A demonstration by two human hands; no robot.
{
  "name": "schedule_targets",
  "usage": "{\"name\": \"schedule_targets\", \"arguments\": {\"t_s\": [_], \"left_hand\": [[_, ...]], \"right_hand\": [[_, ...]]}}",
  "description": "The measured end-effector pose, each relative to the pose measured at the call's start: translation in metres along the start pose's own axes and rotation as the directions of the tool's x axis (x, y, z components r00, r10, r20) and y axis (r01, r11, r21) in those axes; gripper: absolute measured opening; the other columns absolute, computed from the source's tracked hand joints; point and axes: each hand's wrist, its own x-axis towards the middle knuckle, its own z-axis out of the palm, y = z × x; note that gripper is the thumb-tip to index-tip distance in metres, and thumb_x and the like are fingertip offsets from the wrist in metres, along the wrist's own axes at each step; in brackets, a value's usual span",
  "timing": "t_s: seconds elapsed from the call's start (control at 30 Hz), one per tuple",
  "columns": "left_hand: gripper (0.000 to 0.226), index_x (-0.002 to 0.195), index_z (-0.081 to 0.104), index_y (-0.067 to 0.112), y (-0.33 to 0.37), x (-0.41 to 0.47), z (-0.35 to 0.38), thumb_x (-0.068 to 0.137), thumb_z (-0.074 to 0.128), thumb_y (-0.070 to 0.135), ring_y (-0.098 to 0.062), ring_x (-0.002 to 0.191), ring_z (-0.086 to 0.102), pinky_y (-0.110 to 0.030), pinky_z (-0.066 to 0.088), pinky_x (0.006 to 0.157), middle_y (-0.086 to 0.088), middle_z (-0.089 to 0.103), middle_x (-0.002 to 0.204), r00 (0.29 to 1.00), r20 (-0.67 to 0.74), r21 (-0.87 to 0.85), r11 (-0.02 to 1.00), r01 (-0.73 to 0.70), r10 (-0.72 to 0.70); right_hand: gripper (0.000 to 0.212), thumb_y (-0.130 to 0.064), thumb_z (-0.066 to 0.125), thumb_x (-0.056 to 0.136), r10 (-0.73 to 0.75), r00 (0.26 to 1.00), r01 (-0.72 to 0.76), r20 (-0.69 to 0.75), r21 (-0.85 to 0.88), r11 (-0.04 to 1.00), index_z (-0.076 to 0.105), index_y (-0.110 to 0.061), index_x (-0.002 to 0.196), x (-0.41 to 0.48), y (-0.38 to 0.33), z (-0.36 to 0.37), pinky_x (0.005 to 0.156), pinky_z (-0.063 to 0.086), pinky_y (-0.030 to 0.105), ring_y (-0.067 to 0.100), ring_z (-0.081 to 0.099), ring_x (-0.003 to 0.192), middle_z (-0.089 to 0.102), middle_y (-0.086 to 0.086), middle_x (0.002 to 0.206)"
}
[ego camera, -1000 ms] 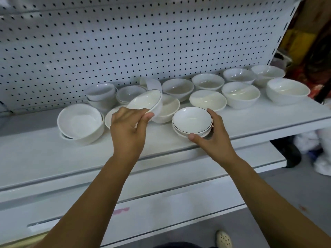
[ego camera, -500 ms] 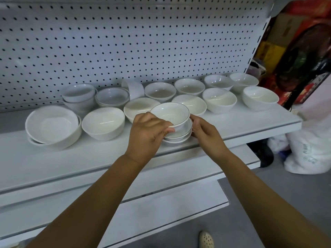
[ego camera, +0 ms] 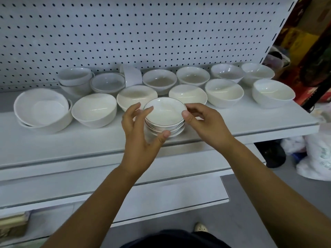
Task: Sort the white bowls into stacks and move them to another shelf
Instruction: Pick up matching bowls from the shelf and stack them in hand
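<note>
Here, on the far left of the shelf, one wide bowl sits tilted inside another of the same kind. Beside it a deep bowl stands alone with nothing in it. Behind them two deep bowls are nested.

Near the front edge, the left hand is cupped round the stack of small bowls. Its thumb is against a lower bowl and its forefinger at the top rim, I think to stop the pile from sliding. The stack seems to have three or four shallow bowls with a thin dark rim, each lying in the one below, and the top one is empty.

The right hand pinches the stack's right side, thumb on the rim and fingers curled behind, probably to centre the top bowl.

Further right, single bowls stand in two rows, all empty and not yet stacked, so I judge that most of the sorting is not yet done.
</note>
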Motion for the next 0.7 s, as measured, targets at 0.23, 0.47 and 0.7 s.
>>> {"name": "schedule_targets", "arguments": {"t_s": [0.23, 0.47, 0.7], "left_hand": [[0.093, 0.146, 0.032, 0.036, 0.011, -0.007, 0.023, 0.073, 0.088, 0.045, -0.018, 0.143, 0.045, -0.04, 0.05, 0.111, 0.011, 0.038, 0.154, 0.966, 0.018, -0.377, 0.893, 0.245, -0.257], [0.089, 0.144, 0.042, 0.041, 0.013, 0.004, 0.011, 0.067, 0.084, 0.053, -0.001, 0.13, 0.056, -0.023, 0.052, 0.103, 0.025, 0.057, 0.14, 0.919, 0.047, -0.358, 0.853, 0.381, -0.391], [0.069, 0.13, 0.06, 0.036, 0.016, 0.013, 0.001, 0.066, 0.084, 0.045, -0.008, 0.122, 0.065, -0.023, 0.056, 0.094, 0.015, 0.07, 0.127, 0.884, 0.058, -0.388, 0.805, 0.448, -0.464]], "right_hand": [[0.023, -0.03, 0.072, 0.095, -0.279, 0.96, 0.277, -0.02, -0.066, 0.959, 0.076, -0.012, 0.11, 0.032, -0.012, -0.007, 0.095, 0.055, 0.025, 0.01, 0.067, 0.106, 0.071, -0.006, 0.111], [0.02, -0.029, 0.075, 0.093, -0.401, 0.872, 0.428, 0.28, -0.039, 0.903, 0.078, -0.015, 0.107, 0.097, -0.036, 0.016, 0.092, 0.053, 0.019, -0.001, 0.068, 0.098, 0.074, -0.007, 0.105], [0.029, -0.042, 0.067, 0.097, -0.427, 0.689, 0.634, 0.585, -0.2, 0.747, 0.074, -0.02, 0.114, 0.171, -0.061, 0.071, 0.09, 0.047, 0.022, 0.006, 0.062, 0.103, 0.07, -0.012, 0.114]]}}
